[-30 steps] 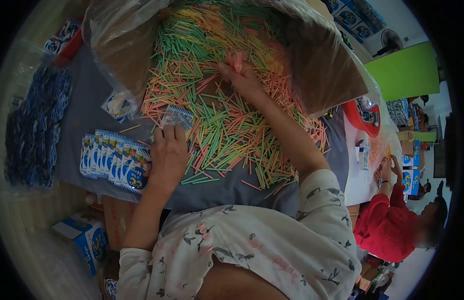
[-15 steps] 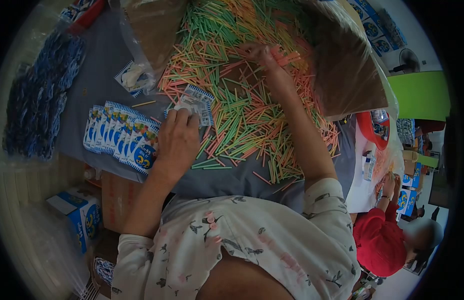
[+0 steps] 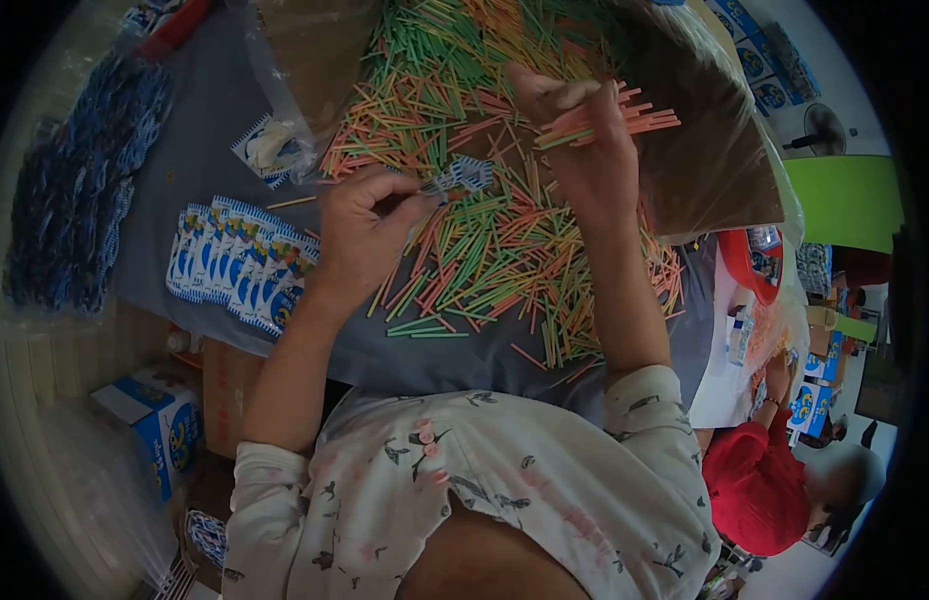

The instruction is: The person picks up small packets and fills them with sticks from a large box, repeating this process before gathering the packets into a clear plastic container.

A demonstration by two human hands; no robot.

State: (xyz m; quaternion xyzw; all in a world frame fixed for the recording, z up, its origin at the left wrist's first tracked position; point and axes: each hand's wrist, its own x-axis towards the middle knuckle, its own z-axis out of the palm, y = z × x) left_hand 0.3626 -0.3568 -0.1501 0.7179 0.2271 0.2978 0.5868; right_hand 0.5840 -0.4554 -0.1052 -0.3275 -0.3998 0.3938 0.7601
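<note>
My left hand (image 3: 365, 235) is closed, pinching a small blue-and-white packet (image 3: 467, 174) by its near end above the stick pile. Held in my closed right hand (image 3: 597, 165) is a bundle of thin sticks (image 3: 640, 124), mostly pink with some green, pointing to the right. Below and around both hands spreads a loose pile of green, pink, yellow and orange sticks (image 3: 475, 250). Left of my left hand, a fanned row of printed packets (image 3: 240, 265) lies on the grey cloth (image 3: 210, 130). A single packet (image 3: 267, 150) rests further back.
Brown cardboard flaps (image 3: 700, 150) with clear plastic flank the pile. A heap of blue packets (image 3: 85, 190) lies far left, and a blue-white carton (image 3: 165, 425) stands below. To the right are a red basket (image 3: 747, 265) and a person in red (image 3: 755, 490).
My left hand has lifted the packet off the cloth and moved it right, over the sticks. My right hand has risen slightly and shifted right with its bundle.
</note>
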